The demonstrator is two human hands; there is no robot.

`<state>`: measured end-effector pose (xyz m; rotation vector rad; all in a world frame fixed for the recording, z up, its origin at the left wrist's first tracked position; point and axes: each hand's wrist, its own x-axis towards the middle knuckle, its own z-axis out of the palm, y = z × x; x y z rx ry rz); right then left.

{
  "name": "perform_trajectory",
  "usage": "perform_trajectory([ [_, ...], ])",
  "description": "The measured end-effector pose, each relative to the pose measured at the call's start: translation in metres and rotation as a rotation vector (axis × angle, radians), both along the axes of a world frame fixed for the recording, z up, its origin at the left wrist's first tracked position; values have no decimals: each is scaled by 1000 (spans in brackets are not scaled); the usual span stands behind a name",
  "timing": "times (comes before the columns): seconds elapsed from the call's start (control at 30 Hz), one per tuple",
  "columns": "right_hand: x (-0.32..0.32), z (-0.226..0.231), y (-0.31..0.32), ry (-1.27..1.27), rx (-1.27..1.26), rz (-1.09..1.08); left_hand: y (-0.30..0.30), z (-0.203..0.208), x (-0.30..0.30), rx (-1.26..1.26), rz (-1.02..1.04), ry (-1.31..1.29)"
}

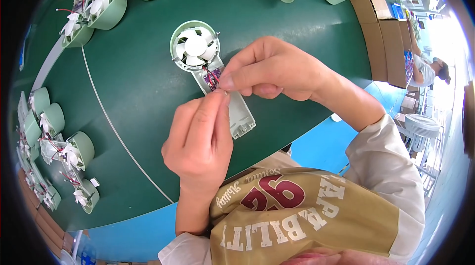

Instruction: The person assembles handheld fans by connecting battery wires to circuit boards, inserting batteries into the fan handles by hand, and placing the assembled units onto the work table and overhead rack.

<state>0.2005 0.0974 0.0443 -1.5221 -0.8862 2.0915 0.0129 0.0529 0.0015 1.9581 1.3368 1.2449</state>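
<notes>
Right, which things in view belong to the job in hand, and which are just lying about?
Job in hand:
open fan housing
white fan wheel
purple circuit board
red and black wires
left fingers, right fingers

Apparently just lying about:
other fan units, upper left, left and top
cardboard boxes, upper right

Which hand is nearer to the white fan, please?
Right. The right hand is close to the fan, on its right side; the left hand is farther off, below it in the picture.
</notes>
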Motion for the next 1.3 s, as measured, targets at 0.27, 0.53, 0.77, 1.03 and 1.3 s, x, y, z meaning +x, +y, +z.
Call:
perform_trajectory([
  [0.27, -3, 0, 0, 28, 11, -46, -3, 2, -1, -87, 29, 29],
  [0.53, -6, 8, -2, -204, 89, 39, -4, -5, 3, 20, 18, 60],
  [0.77, 0, 1, -7, -139, 302, 64, -5, -5, 1, 122, 2, 175],
  [1.03, 15, -22, 2, -399, 943, 282, -14, 7, 0, -615, -68, -44],
  [1.3, 15, -34, 4, -452, 1197, 325, -15, -4, 1, -677, -17, -132],
])
